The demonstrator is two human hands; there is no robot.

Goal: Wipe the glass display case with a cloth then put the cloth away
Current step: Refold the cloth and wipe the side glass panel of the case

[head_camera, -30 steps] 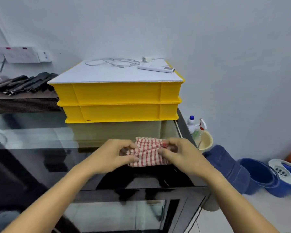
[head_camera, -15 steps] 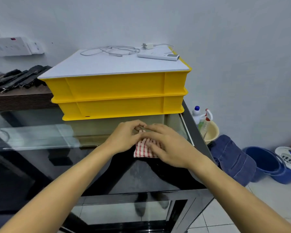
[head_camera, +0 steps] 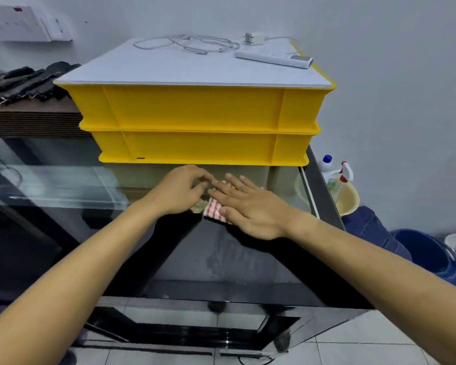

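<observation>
Pale grey walls are seen behind a glass display case (head_camera: 221, 262) whose dark top is viewed from above. On the far part of that top, at twelve o'clock from the hands, two yellow crates (head_camera: 198, 122) are stacked, capped by a white board (head_camera: 184, 67). On the board a coiled white cable (head_camera: 187, 44), a charger plug (head_camera: 254, 38) and a long white device (head_camera: 274, 59) are laid.

A red-and-white checked cloth (head_camera: 214, 210) is folded small on the glass just in front of the crates. It is covered and pressed flat by the right hand (head_camera: 248, 204), whose fingers are held straight, so that no closed grip is formed. The left hand (head_camera: 179, 192) is set at nine o'clock of the cloth, its fingers curled toward the cloth's edge; whether the fabric is pinched cannot be told.

At ten o'clock dark straps (head_camera: 27, 80) are piled on a brown shelf (head_camera: 32, 119). At three o'clock, on the floor beside the case, a spray bottle (head_camera: 342, 177) and a white bottle (head_camera: 325, 165) are stood in a beige basin (head_camera: 349, 201), with blue fabric (head_camera: 369, 230) and a blue bucket (head_camera: 424, 254) nearby.
</observation>
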